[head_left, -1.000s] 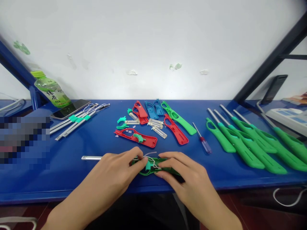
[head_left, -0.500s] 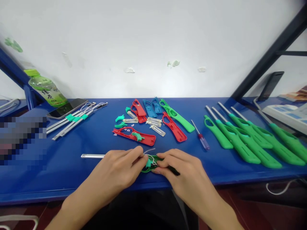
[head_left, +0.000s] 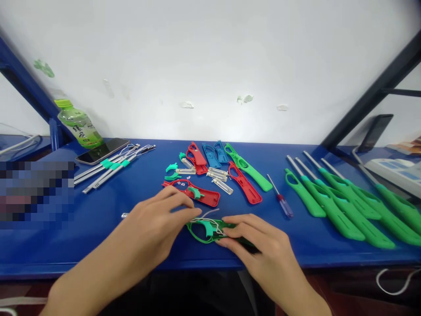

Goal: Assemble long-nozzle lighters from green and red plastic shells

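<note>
The open green lighter handle shell (head_left: 200,239) lies near the table's front edge, its hollow side up. My right hand (head_left: 259,239) grips the wider end, thumb on the near side and fingers on the far side. Inside sit a teal trigger (head_left: 208,228) and thin white wires (head_left: 215,220); one loose end sticks out beyond the far rim. My left hand (head_left: 164,219) is closed in a pinch at the left end of the wires, above the finger loop. Behind that hand, the tip of a metal tube (head_left: 124,215) pokes out; the rest is hidden.
Beyond my hands lie red shell halves (head_left: 245,182), blue halves (head_left: 210,154), clear fuel tanks (head_left: 222,186) and teal triggers (head_left: 171,167). A screwdriver (head_left: 284,206) and several green lighters (head_left: 338,210) are at right. Wired metal tubes (head_left: 110,169), a phone (head_left: 101,150) and a bottle (head_left: 80,125) stand left.
My left hand has drawn back leftward from the shell, uncovering more of the trigger and finger loop. My right hand keeps its grip. The whole view has shifted slightly.
</note>
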Demonstrator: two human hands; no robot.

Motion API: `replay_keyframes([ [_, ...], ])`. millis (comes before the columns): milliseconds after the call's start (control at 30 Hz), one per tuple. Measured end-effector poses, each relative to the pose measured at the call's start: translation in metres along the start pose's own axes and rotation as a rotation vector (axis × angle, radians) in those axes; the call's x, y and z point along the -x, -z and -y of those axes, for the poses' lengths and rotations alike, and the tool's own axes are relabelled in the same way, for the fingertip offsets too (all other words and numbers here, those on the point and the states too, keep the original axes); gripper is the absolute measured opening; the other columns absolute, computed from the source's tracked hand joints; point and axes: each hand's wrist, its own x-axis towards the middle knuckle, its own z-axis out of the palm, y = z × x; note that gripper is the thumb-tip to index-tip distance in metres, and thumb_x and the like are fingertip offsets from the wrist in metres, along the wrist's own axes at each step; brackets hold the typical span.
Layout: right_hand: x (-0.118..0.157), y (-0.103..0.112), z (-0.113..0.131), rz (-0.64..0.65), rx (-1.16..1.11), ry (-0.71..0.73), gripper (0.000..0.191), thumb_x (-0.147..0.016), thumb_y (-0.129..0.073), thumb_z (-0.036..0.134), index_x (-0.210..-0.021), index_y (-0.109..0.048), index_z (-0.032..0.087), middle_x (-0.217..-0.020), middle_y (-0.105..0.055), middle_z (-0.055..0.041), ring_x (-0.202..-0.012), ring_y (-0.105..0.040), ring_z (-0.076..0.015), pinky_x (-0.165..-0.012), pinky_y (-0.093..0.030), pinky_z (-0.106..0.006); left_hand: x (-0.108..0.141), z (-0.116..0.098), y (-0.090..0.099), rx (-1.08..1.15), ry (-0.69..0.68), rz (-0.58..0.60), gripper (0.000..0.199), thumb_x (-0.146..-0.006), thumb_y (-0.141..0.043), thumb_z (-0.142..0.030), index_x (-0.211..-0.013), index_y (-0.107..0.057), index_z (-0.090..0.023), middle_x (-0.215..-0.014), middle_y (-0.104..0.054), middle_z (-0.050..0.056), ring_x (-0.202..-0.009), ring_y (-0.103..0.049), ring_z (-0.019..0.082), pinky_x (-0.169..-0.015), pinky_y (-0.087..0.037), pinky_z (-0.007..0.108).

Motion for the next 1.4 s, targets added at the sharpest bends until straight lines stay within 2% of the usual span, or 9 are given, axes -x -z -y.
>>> replay_keyframes([
  [167,0.000,0.000,-0.001,0.000,0.010,0.014,0.007,-0.105,-0.078,0.027,-0.100,-0.079,0.023,-0.109,-0.085,-0.0018,-0.095,-0.083,-0.0160,-0.089,-0.066,-0.023,0.014,0.026,0.007,0.172,0.197,0.140,0.021,-0.113,-0.064,-0.025,-0.124,-0.079,-0.033,-0.122,-0.076,0.000,-0.110,-0.073,0.019,-0.097,-0.056,0.029],
  [400,-0.002,0.006,0.005,-0.021,-0.045,-0.057,0.013,-0.101,-0.082,0.023,-0.111,-0.076,0.029,-0.108,-0.082,0.0036,-0.078,-0.076,-0.0114,-0.078,-0.065,-0.019,0.012,0.025,0.003,0.230,0.244,0.221,0.028,-0.112,-0.063,-0.018,-0.121,-0.082,-0.036,-0.119,-0.076,-0.005,-0.106,-0.074,0.015,-0.098,-0.052,0.024],
  [533,-0.013,0.012,0.008,0.026,0.039,-0.095,0.014,-0.110,-0.068,0.025,-0.120,-0.073,0.032,-0.118,-0.080,0.0013,-0.104,-0.078,-0.0170,-0.092,-0.065,-0.027,0.006,0.018,0.006,0.192,0.230,0.202,0.022,-0.111,-0.065,-0.019,-0.115,-0.084,-0.030,-0.114,-0.078,-0.002,-0.102,-0.076,0.016,-0.094,-0.053,0.026],
  [633,-0.031,0.011,0.006,0.207,0.177,-0.072,0.028,-0.113,-0.062,0.028,-0.140,-0.070,0.031,-0.140,-0.074,-0.0054,-0.130,-0.071,-0.0257,-0.108,-0.062,-0.043,0.003,0.013,0.007,0.159,0.217,0.178,0.019,-0.111,-0.066,-0.022,-0.110,-0.083,-0.027,-0.109,-0.079,-0.001,-0.096,-0.077,0.018,-0.090,-0.055,0.029],
  [700,-0.046,0.008,0.004,0.326,0.217,-0.048,0.032,-0.114,-0.060,0.028,-0.145,-0.070,0.028,-0.144,-0.072,-0.0081,-0.134,-0.069,-0.0291,-0.110,-0.061,-0.049,0.003,0.012,0.006,0.150,0.208,0.157,0.017,-0.110,-0.067,-0.021,-0.110,-0.083,-0.027,-0.108,-0.079,-0.002,-0.095,-0.077,0.018,-0.088,-0.055,0.030],
  [800,-0.061,0.005,0.002,0.433,0.213,-0.072,0.028,-0.113,-0.060,0.022,-0.135,-0.077,0.024,-0.131,-0.077,-0.0077,-0.120,-0.074,-0.0278,-0.104,-0.063,-0.047,0.004,0.013,0.003,0.146,0.186,0.130,0.015,-0.110,-0.067,-0.023,-0.111,-0.081,-0.029,-0.109,-0.079,-0.002,-0.097,-0.077,0.018,-0.087,-0.055,0.030],
  [1000,-0.059,0.006,-0.001,0.456,0.198,-0.115,0.016,-0.110,-0.068,0.022,-0.120,-0.080,0.027,-0.114,-0.076,-0.0031,-0.106,-0.075,-0.0245,-0.092,-0.062,-0.041,0.000,0.011,-0.003,0.110,0.129,0.075,0.016,-0.112,-0.065,-0.027,-0.117,-0.080,-0.029,-0.114,-0.080,0.000,-0.099,-0.077,0.022,-0.089,-0.056,0.034],
  [1200,-0.052,0.005,-0.005,0.405,0.167,-0.113,0.011,-0.108,-0.071,0.019,-0.102,-0.077,0.025,-0.104,-0.073,-0.0012,-0.098,-0.073,-0.0226,-0.085,-0.059,-0.039,-0.004,0.007,-0.006,0.096,0.068,0.072,0.022,-0.113,-0.060,-0.019,-0.105,-0.080,-0.024,-0.103,-0.078,0.000,-0.089,-0.073,0.020,-0.080,-0.054,0.033],
  [1400,-0.047,0.004,-0.001,0.317,0.154,-0.058,0.009,-0.108,-0.071,0.019,-0.103,-0.075,0.025,-0.101,-0.076,0.0000,-0.094,-0.073,-0.0220,-0.081,-0.057,-0.036,-0.003,0.007,-0.011,0.047,0.065,0.094,0.028,-0.115,-0.054,-0.021,-0.105,-0.080,-0.024,-0.101,-0.077,0.002,-0.087,-0.071,0.021,-0.079,-0.052,0.036],
])
